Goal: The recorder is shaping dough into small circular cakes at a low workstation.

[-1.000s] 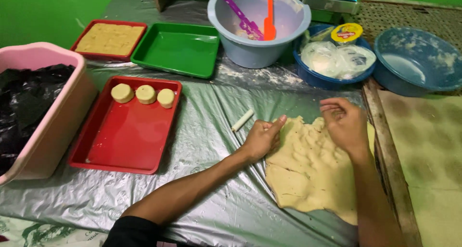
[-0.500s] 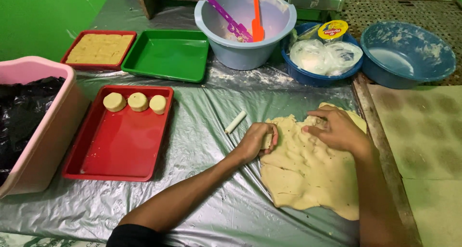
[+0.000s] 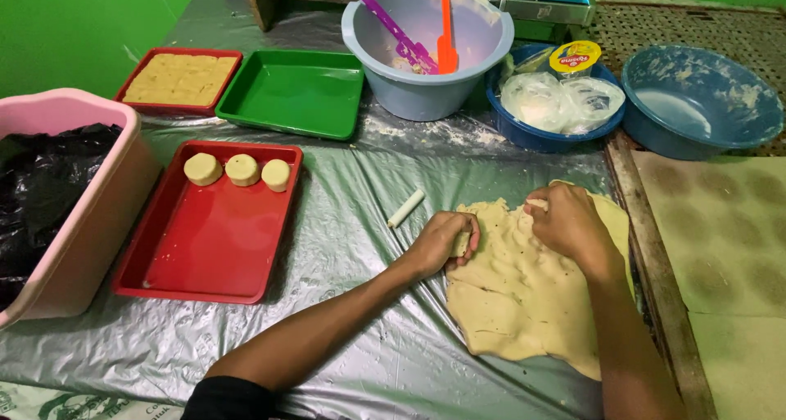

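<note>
I see open plastic sheet (image 3: 344, 248) between the red tray (image 3: 209, 248) and the dough (image 3: 524, 305), with only a small white stick (image 3: 406, 208) lying there. Bowls (image 3: 426, 51) crowd the far edge.

Brightness: the scene is evenly and fairly brightly lit; colours are rendered saturated.
Light source: soft light from above is suggested, though no lamp is seen.
Glare: pale sheen is scattered over the crinkled silver plastic sheet (image 3: 344, 223) covering the desk, and a soft highlight is carried by the glossy red rectangular tray (image 3: 209, 240).
Shadows: only weak, short shadows are cast beneath the left hand (image 3: 442, 241) and the forearms.
Sharpness: the centre is held in focus; no motion blur is noticed.
Distortion: lines are slightly bowed toward the frame edges.
</note>
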